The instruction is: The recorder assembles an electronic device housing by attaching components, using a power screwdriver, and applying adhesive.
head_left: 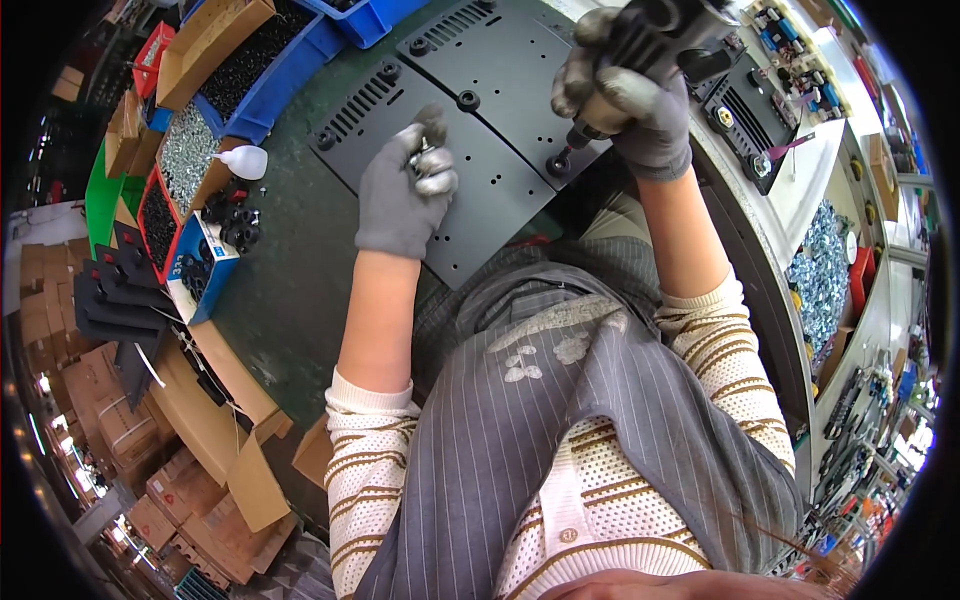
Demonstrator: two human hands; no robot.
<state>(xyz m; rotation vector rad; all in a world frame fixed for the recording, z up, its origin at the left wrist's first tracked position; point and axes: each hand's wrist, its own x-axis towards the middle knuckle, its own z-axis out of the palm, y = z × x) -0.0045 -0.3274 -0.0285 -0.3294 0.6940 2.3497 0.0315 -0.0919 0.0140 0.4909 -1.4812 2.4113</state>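
Two dark metal panels (490,205) with slots and round holes lie side by side in front of me, black round feet (468,100) near their corners. My right hand (645,115), in a grey glove, is closed around a black power screwdriver (655,40). Its bit meets a black foot (558,165) at the near right corner of the right panel. Above the left panel my left hand (408,190), also gloved, is closed with fingers curled. Small shiny metal bits show between its fingers, too small to name surely.
At the left stand a blue bin (265,100) of black parts, a cardboard box of silver screws (187,150) and a small white bottle (243,162). Black feet (240,222) lie beside them. On the right, a conveyor edge (740,215) carries a black slotted unit (752,115).
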